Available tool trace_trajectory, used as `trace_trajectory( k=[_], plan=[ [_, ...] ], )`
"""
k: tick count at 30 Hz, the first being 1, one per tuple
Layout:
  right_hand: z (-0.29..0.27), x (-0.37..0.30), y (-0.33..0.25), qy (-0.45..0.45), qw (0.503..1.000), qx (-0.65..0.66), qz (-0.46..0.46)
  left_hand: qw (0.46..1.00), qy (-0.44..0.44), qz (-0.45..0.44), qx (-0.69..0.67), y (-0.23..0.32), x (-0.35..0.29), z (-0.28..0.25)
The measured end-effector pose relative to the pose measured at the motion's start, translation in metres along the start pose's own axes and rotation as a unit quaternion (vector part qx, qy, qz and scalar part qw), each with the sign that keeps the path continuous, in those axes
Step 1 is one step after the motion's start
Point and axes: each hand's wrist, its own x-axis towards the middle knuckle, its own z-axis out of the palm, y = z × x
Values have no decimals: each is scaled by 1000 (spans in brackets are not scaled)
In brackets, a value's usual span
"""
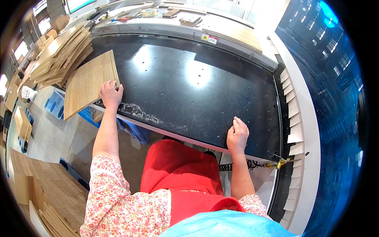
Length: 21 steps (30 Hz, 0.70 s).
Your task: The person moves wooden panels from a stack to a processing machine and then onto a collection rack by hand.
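A flat, rectangular wooden board [85, 87] is lying at the upper left of the frame, and the left hand [111, 94] is grasping its right edge near the lower corner, so most of it is extending leftward from that grip. At the lower right of centre, the right hand [237, 136] is curling loosely over the counter [177, 102]; its palm is facing away, so whether that grip is fully clenched I cannot tell. The board is showing pale brown grain and straight edges. It is jutting past the counter's left end, just beside a stack of boards [59, 59]. The counter's smooth black top, dotted with small holes, is stretching between the hands, and pale strips [295, 136] are lining its right side.
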Motion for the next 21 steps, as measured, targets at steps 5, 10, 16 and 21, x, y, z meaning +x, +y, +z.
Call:
trace_trajectory(
  k=[5, 10, 16, 21],
  plan=[
    [0, 0, 1, -1, 1000, 0, -1, 1000, -5, 5, 3, 1, 0, -1],
    [1, 0, 1, -4, 1000, 1, 1, 1000, 3, 3, 2, -1, 0, 1],
    [0, 0, 1, -7, 1000, 1, 2, 1000, -2, -4, 3, 0, 0, 0],
    [0, 0, 0, -6, 1000, 0, 4, 1000, -6, -5, 2, 0, 0, 1]
  ],
)
